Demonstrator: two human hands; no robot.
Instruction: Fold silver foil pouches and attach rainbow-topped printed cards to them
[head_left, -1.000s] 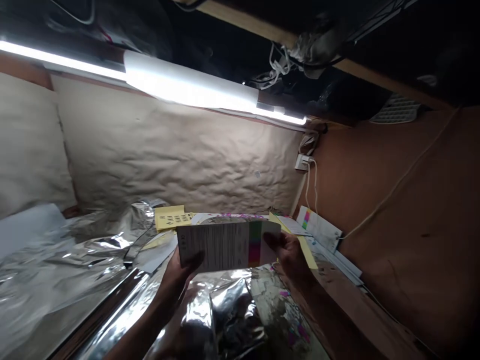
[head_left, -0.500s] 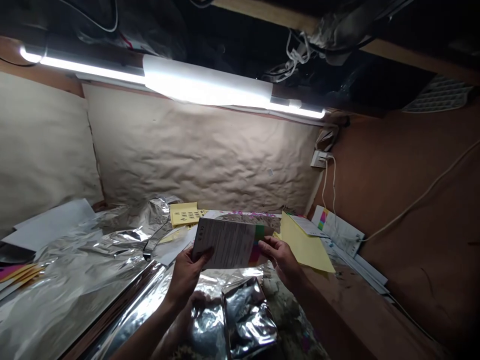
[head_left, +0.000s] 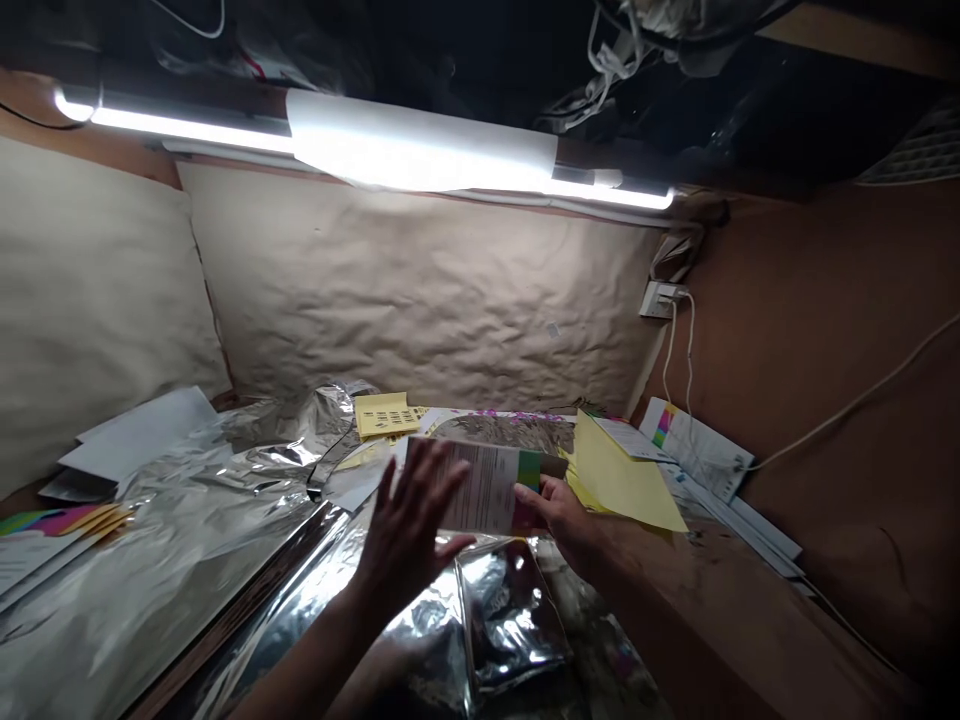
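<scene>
My right hand [head_left: 556, 512] grips the right end of a printed card [head_left: 491, 484] with grey text and a green and pink colour strip, held just above the foil. My left hand [head_left: 409, 525] hovers in front of the card's left part, fingers spread and holding nothing. A folded silver foil pouch [head_left: 510, 615] lies just below both hands.
Crumpled silver foil sheets [head_left: 187, 520] cover the left of the bench. Yellow papers [head_left: 622, 480] and printed sheets [head_left: 694, 445] lie at the right by the wall. White paper [head_left: 142, 430] lies at the left. A tube light [head_left: 420, 155] hangs above the brown paper backdrop.
My left hand has let go of the card's left end and opened, fingers spread. The card has sunk a little, held by the right hand alone. The view has tilted down.
</scene>
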